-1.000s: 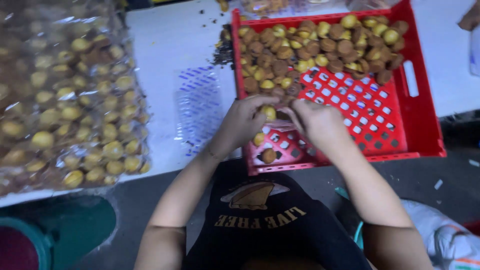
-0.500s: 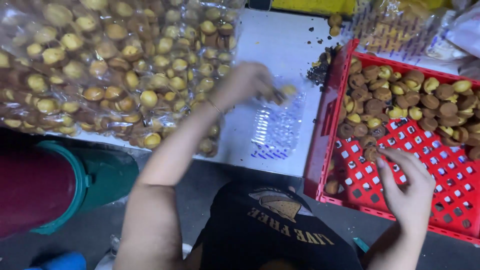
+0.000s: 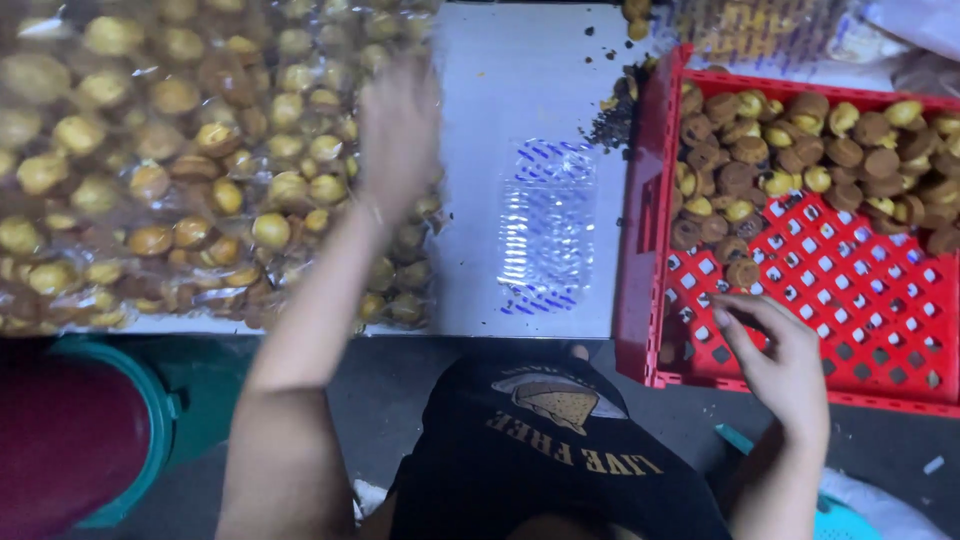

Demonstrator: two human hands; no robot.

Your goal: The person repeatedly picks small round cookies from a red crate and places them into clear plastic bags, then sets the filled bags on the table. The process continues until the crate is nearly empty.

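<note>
Clear blue-printed pkg (image 3: 548,228) btwn bagged cakes (image 3: 190,160), red crate (image 3: 640,230)

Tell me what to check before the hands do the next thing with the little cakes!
1. Left hand in clear view: not ok, it is blurred over the bagged cakes.
2. Left hand holding a cake: cannot tell.
3. Right hand free: ok, fingers open over the red crate, nothing held.
4. Loose cakes left in the crate: ok, a pile lies at its far end.
5. Clear plastic tray on the white table: ok, nothing shows in it.
</note>
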